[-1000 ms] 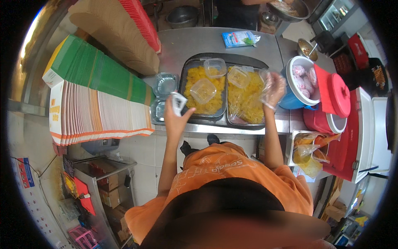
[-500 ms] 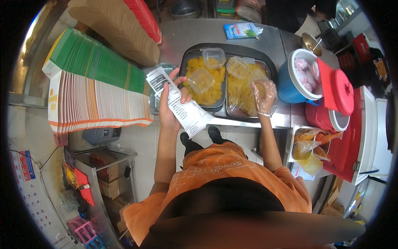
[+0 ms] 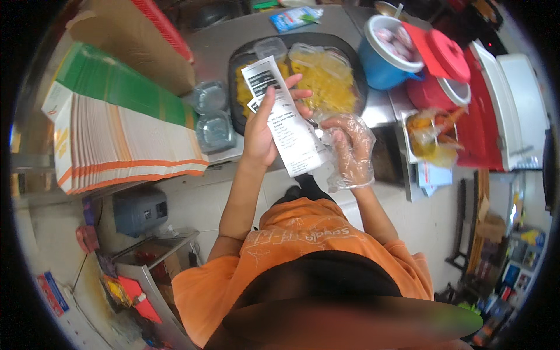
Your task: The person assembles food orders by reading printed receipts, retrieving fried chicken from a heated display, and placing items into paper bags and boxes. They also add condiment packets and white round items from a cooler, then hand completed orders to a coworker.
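Grasping a printed receipt (image 3: 297, 140) by the worktop's (image 3: 217, 42) near edge is the left hand (image 3: 261, 135); gloved right hand (image 3: 350, 149), grip unclear.

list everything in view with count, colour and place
paper slip: at least one, white, in left hand
food: two batches, yellow, on tray
tray: one, black, on counter
counter: one, grey, under tray
clear tubs: at least four, colourless, on food and beside tray
packet: one, blue and white, far counter edge
cartons: many, green, white, orange, left
cardboard stack: one, brown, beyond cartons
blue bucket: one, blue, right of tray
wrapped bundles: several, pale, in blue bucket
red bucket: one, red, right of blue bucket
cooler box: one, red and white, far right
shirt: one, orange, on person
left hand: one, bare, holding paper slip
right hand: one, clear-gloved, beside paper slip
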Motion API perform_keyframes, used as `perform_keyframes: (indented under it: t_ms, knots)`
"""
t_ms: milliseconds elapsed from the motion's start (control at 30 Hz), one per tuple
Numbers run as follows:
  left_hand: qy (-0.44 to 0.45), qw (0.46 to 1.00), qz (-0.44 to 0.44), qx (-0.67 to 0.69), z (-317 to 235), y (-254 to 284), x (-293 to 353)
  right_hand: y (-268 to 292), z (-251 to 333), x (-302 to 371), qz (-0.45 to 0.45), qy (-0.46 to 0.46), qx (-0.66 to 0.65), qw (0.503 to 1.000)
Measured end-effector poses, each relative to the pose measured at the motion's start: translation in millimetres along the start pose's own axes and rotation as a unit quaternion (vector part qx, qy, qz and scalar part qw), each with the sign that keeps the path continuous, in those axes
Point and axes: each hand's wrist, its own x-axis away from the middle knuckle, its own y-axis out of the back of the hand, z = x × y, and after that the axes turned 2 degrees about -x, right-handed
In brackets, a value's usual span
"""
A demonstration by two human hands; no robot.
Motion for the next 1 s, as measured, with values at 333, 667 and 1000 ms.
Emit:
perform_keyframes:
  t_ms: [333, 667, 1000]
  knots:
    - [0.073, 0.995, 0.021, -0.058, 61, -33, 31, 35, 66, 56, -0.145, -0.073, 0.157, 0.974]
    - [0.200, 0.969, 0.114, 0.090, 102, -115, 57, 113, 79, 136, -0.430, -0.152, 0.116, 0.882]
    - [0.293, 0.931, 0.170, 0.134, 212, -241, 125, 251, 100, 285, -0.602, -0.259, -0.096, 0.749]
